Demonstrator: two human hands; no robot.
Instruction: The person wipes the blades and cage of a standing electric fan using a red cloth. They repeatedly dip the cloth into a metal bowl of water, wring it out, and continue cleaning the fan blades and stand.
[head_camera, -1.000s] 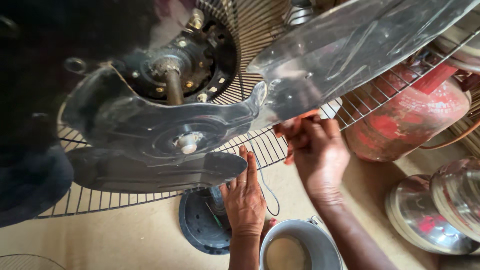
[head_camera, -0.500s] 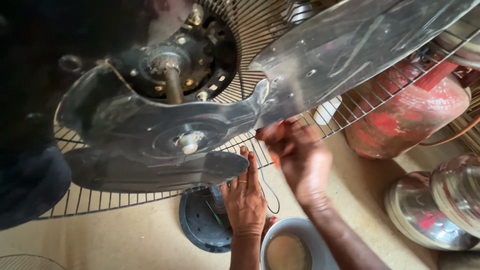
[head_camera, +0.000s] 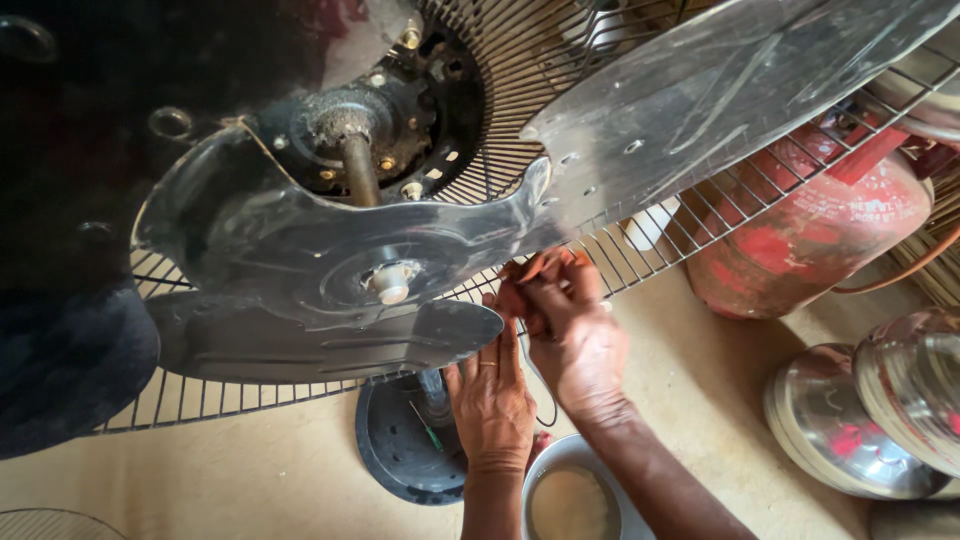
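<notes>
1. The metal fan blade (head_camera: 340, 255) is seen on the motor shaft (head_camera: 358, 170), in front of the wire guard (head_camera: 650, 235).
2. The guard's lower wires are pinched by the right hand (head_camera: 565, 320), fingers closed.
3. The left hand (head_camera: 490, 400) is laid flat beneath, holding nothing.
4. A red gas cylinder (head_camera: 810, 235) is seen beside.

Bare forearms, no sleeves — ring on left hand (head_camera: 490, 405).
</notes>
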